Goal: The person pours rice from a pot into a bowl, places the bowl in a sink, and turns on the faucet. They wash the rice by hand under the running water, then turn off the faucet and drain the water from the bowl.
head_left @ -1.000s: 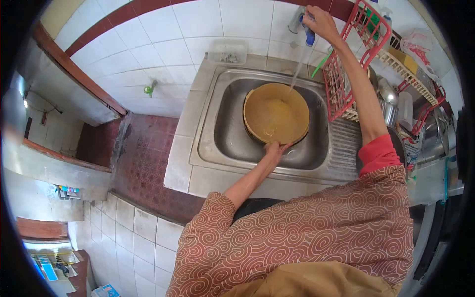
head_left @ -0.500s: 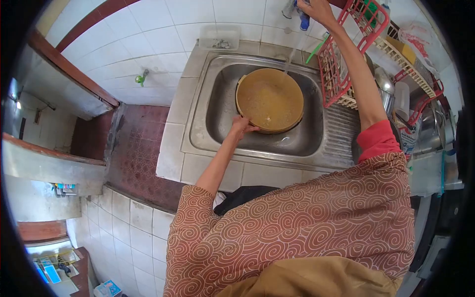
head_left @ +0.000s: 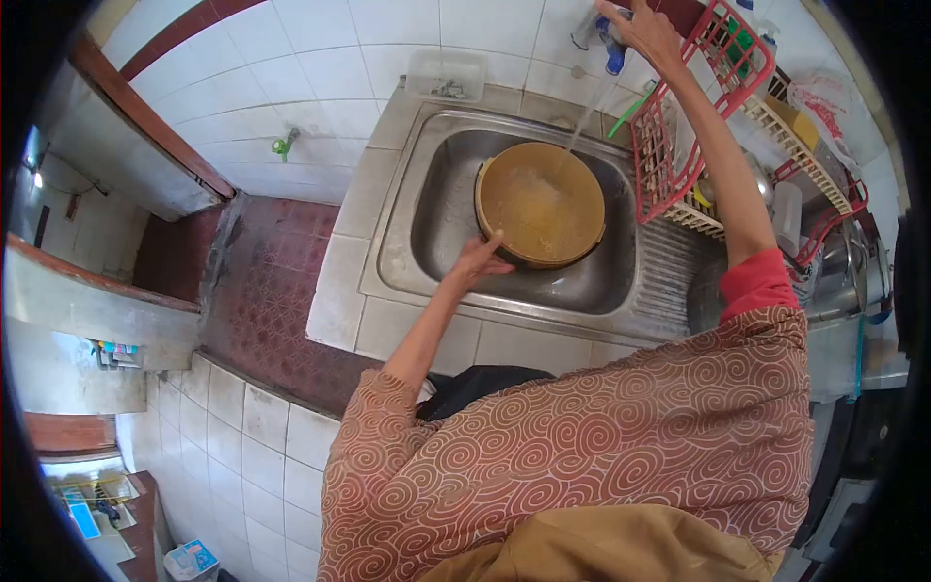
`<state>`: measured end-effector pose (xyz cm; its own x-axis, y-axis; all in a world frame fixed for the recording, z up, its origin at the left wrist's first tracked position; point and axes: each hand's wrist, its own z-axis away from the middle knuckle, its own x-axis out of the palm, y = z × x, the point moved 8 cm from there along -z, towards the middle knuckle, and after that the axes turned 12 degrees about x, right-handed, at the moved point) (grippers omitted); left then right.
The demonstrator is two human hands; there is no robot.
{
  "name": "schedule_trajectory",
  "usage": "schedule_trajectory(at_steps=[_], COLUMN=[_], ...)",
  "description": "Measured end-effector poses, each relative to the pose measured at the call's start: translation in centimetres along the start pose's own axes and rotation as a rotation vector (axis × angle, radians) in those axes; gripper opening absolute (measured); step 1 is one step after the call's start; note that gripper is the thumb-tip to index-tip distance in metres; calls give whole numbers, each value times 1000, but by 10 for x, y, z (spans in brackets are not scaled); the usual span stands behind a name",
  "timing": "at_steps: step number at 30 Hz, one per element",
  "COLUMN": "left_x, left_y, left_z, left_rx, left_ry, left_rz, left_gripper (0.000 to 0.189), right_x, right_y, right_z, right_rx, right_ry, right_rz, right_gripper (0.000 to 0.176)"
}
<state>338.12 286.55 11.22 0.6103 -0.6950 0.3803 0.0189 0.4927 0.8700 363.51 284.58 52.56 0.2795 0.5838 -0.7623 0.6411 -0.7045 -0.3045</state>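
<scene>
A round yellow-brown basin [head_left: 543,199] sits in the steel sink [head_left: 432,194] with water in it. A thin stream of water [head_left: 584,124] falls from the blue-tipped faucet [head_left: 615,58] into its far right part, and the surface there is frothy. My left hand [head_left: 477,262] is at the basin's near left rim, thumb on the edge and fingers low against the outer side. At the top, my right hand [head_left: 648,37] is on the faucet, its fingers bent over the upper part; the faucet's handle is partly hidden by them.
Right of the sink, a red dish rack [head_left: 669,145] stands by the ribbed drainboard [head_left: 669,262], with metal pots [head_left: 844,262] beyond. A clear tray [head_left: 446,78] sits on the back left counter corner. A green tap [head_left: 283,145] is on the left wall.
The view has shifted slightly, so the sink sits a little lower and to the right. My left thumb now shows raised on the rim. My right fingers have spread a little at the faucet.
</scene>
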Motion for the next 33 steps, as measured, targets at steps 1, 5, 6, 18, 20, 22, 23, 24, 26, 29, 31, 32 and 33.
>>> schedule_trajectory(at_steps=[1,5,6,18,20,22,23,24,26,29,31,32,33], left_x=[-13,-80,-97,-142,-142,-144,-145,-147,-146,-146,-143,-143,-143], left_y=[12,78,93,117,115,113,112,110,109,112,112,112,111], left_z=[9,27,39,69,70,65,63,63,61,63,61,61,62], left_rx=[-18,406,494,680,646,637,642,644,669,693,688,678,667], left_ry=[47,196,290,650,640,634,638,648,625,620,608,604,602], left_rz=[-131,-527,-629,-566,-569,-568,-566,-562,-584,-588,-588,-595,-602], left_gripper=[58,48,43,25,24,22,20,19,20,20,19,19,19], right_x=[2,18,19,34,37,31,30,29,31,36,29,26,24], right_y=[5,12,10,24,27,18,16,22,24,21,19,17,15], right_z=[-4,-10,-10,-26,-29,-21,-17,-21,-23,-25,-15,-13,-11], right_rx=[69,104,54,-221,-244,-172,-137,-157,-212,-195,-117,-125,-133], right_ry=[-12,-160,-166,-206,-201,-329,-394,-296,-107,-246,-283,-239,-196], right_rz=[73,235,211,-105,-116,-50,-15,-70,-190,-78,-135,-92,-48], right_gripper=[52,58,57,59,59,58,57,55,52,49,49,50,50])
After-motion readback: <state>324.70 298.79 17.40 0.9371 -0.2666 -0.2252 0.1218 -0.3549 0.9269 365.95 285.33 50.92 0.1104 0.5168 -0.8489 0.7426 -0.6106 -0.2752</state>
